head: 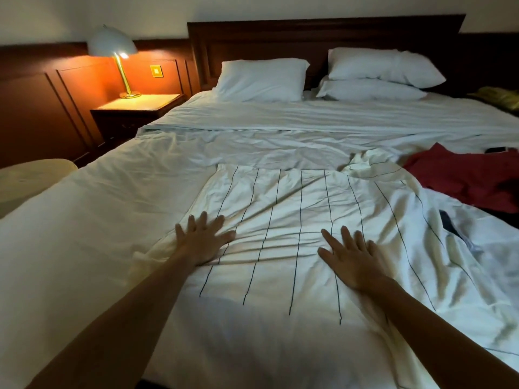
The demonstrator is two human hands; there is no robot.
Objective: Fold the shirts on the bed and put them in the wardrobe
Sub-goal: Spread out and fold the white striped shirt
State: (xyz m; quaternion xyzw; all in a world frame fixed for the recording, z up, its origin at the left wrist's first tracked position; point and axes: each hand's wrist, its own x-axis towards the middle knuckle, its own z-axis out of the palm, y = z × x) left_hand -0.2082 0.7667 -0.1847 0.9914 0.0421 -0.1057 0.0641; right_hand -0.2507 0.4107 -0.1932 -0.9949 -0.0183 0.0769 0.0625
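Note:
A white shirt with thin dark stripes lies spread flat on the bed, wrinkled across its middle. My left hand presses flat on the shirt's left side, fingers spread. Palm down on the shirt's right half lies my right hand, fingers straight. A dark red shirt lies crumpled at the bed's right edge, apart from both hands.
Three white pillows lean on the dark wooden headboard. A lit lamp stands on the nightstand at the left. A pale round seat is at the bed's left side. A dark phone-like object lies beyond the red shirt.

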